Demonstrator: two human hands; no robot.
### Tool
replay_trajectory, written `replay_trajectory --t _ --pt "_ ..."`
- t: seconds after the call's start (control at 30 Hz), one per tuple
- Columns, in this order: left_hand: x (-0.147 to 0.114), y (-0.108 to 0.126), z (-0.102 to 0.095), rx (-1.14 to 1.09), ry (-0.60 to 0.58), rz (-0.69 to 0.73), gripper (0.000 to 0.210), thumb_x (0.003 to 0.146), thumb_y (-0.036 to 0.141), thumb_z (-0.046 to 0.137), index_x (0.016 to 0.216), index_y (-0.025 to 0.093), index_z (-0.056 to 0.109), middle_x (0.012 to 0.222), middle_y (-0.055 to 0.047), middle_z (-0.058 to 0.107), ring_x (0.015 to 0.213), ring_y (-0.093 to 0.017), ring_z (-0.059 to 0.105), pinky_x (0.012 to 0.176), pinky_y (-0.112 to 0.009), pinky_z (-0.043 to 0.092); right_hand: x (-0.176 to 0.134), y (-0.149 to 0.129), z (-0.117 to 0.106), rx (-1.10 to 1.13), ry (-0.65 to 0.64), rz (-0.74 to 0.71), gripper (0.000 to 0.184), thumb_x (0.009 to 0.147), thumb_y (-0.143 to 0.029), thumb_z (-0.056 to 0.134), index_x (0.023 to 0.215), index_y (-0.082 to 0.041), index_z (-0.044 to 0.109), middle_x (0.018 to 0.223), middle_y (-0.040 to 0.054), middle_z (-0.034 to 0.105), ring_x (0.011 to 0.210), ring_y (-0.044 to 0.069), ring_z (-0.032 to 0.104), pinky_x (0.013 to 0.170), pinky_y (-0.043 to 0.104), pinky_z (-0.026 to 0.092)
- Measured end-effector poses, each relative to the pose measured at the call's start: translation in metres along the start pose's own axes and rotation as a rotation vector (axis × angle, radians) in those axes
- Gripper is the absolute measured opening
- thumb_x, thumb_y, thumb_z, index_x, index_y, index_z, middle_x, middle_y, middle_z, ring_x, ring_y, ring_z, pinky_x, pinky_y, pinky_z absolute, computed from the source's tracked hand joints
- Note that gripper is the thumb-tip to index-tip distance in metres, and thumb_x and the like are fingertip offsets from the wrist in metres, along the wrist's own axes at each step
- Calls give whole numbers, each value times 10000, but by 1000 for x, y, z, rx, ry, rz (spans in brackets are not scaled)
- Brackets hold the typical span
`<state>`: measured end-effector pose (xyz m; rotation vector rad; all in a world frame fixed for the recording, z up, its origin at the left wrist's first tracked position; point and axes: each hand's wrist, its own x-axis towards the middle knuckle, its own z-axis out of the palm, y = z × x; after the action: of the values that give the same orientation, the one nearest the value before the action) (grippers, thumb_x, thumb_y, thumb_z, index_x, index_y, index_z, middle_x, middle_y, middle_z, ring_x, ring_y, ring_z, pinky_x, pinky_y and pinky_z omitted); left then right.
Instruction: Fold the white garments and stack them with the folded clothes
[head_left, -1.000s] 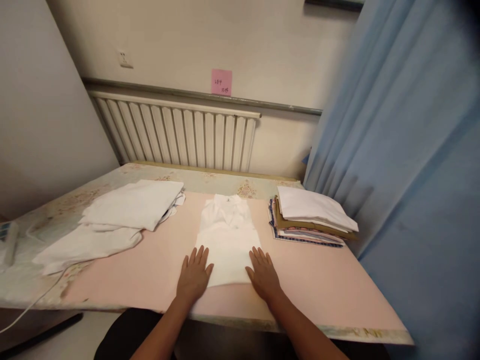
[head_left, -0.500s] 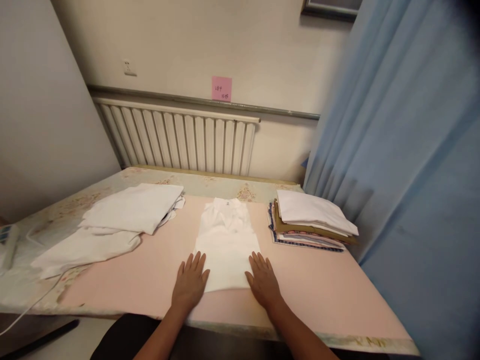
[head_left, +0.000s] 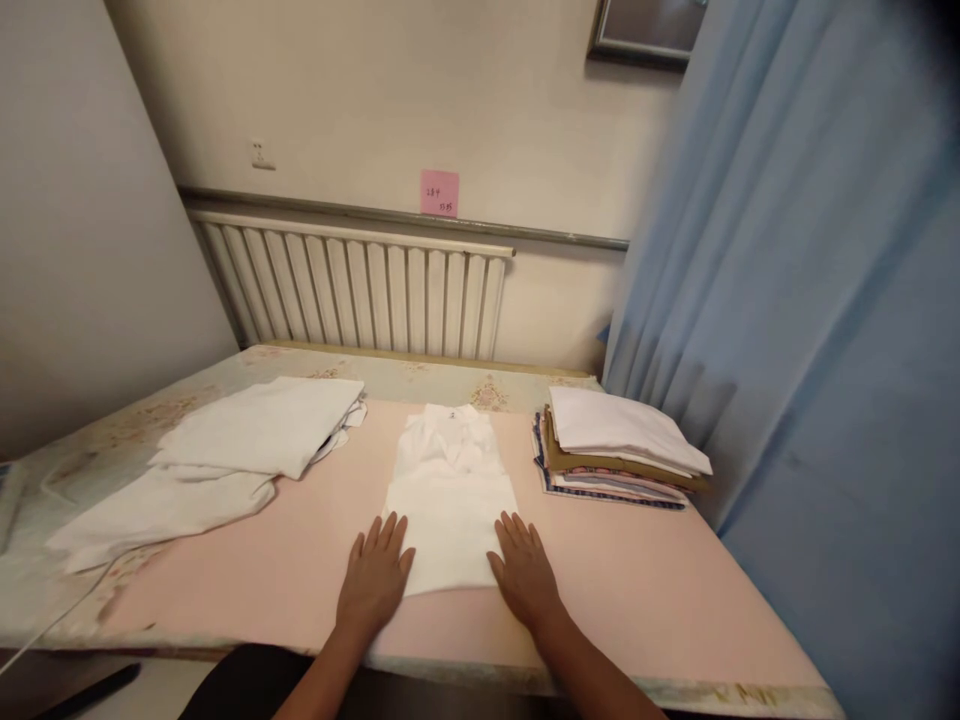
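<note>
A white shirt [head_left: 452, 500] lies folded into a narrow rectangle on the pink cloth, its collar toward the wall and a small dark label at the neck. My left hand [head_left: 375, 572] rests flat on the near left edge of the shirt, fingers stretched out. Opposite it, my right hand [head_left: 526, 570] lies flat on the near right edge, also with fingers extended. Neither hand grips anything. The cloth around the collar is slightly rumpled, while the near half looks smooth.
Loose white garments [head_left: 240, 430] are heaped on the left. A stack of folded clothes [head_left: 626, 440] sits at the right, beside a blue curtain [head_left: 765, 300]. The pink cloth [head_left: 637, 590] covers much of the table. Behind stands a radiator [head_left: 360, 290]; a white cord [head_left: 71, 610] hangs at the left.
My view has tilted slightly upward, so everything sits a little lower in the picture. Both hands stay flat at the same edges of the shirt.
</note>
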<state>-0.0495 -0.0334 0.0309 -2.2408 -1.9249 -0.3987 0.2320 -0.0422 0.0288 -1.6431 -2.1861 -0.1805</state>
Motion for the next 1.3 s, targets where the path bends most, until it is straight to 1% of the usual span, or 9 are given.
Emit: replay_trajectory --t 0.43,0.57,0.9,0.97,1.03,1.1,1.17,1.23,1.3 --pt "0 0 0 -7 5 -2 536 931 407 327 1411 192 429 1480 -79 409 1385 -309 312 1095 -525 264 1 -1 -3 8 -26 3 474 959 -399 390 1372 -184 476 1470 70 404 1380 244 325 1131 437 239" --pt "0 0 1 -8 18 3 535 932 411 324 1410 196 430 1478 -78 412 1385 -307 311 1094 -524 268 0 -1 -2 0 -10 -2 467 957 -395 393 1364 -184 485 1465 75 410 1376 247 333 1127 446 245" --pt "2 2 -3 -1 -29 -31 518 926 376 350 1398 187 446 1477 -87 415 1389 -305 304 1098 -516 260 0 -1 0 -15 30 -12 455 962 -383 393 1359 -187 493 1452 85 430 1366 248 350 1123 442 245" --pt "4 9 -7 17 -15 -76 509 920 351 362 1381 164 468 1468 -108 426 1393 -321 288 1099 -541 237 0 -1 -1 -11 22 -8 454 965 -380 385 1362 -184 488 1456 83 425 1369 245 345 1125 440 240" --pt "7 22 -12 31 27 -104 500 917 333 366 1364 147 489 1461 -126 432 1398 -339 268 1104 -569 201 0 -2 -1 -10 14 -3 454 966 -379 385 1363 -182 485 1456 81 426 1370 243 344 1125 437 242" --pt "10 41 -16 18 72 -58 498 918 328 362 1365 148 488 1471 -123 419 1403 -338 254 1112 -573 180 0 -2 -2 -12 15 -3 453 963 -376 393 1360 -180 488 1453 84 431 1369 245 344 1123 438 245" --pt "14 62 -16 -12 99 26 498 919 322 360 1374 156 476 1489 -111 393 1407 -321 252 1117 -549 197 0 -3 -2 -16 25 -6 448 961 -371 398 1352 -177 497 1448 89 437 1366 249 349 1123 442 243" --pt "17 81 -12 -48 103 95 499 915 312 372 1386 174 459 1500 -98 376 1408 -300 261 1116 -527 222 0 -3 -1 -22 38 -9 443 960 -365 399 1349 -179 500 1444 89 443 1365 250 351 1126 447 238" --pt "19 94 -6 -73 80 133 498 905 300 386 1388 200 456 1497 -86 383 1401 -292 282 1110 -531 239 -1 -3 -1 -30 43 -11 444 960 -363 399 1355 -183 492 1444 86 444 1367 246 347 1128 448 236"
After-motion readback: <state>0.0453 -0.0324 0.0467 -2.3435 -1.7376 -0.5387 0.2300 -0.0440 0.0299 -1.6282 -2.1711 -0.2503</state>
